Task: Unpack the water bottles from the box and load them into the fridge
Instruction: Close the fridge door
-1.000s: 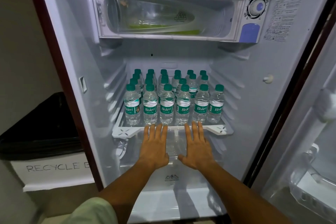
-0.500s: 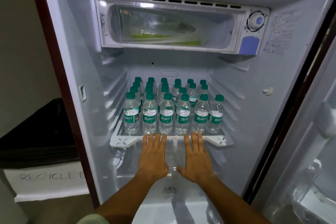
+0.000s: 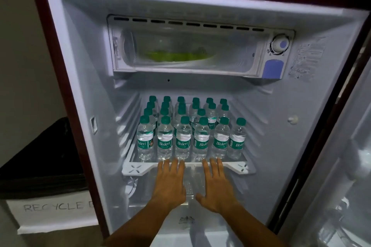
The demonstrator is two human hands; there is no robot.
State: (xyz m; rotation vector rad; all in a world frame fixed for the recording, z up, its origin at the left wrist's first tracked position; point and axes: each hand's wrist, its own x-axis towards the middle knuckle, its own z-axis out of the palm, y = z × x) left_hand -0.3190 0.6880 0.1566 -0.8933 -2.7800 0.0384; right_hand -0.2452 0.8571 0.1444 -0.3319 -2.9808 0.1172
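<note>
Left hand (image 3: 170, 183), right hand (image 3: 215, 184) flat, fingers straight, holding nothing, at shelf (image 3: 244, 168) front edge; hard shove risks toppling front-row Bisleri bottles (image 3: 183, 140)

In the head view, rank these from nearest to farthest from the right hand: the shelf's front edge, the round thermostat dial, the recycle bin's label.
From the right hand:
1. Shelf front edge: right at the fingertips, just above the hand.
2. Recycle bin label: outside the fridge, low on the left.
3. Thermostat dial: high on the upper right, beside the freezer box.
</note>
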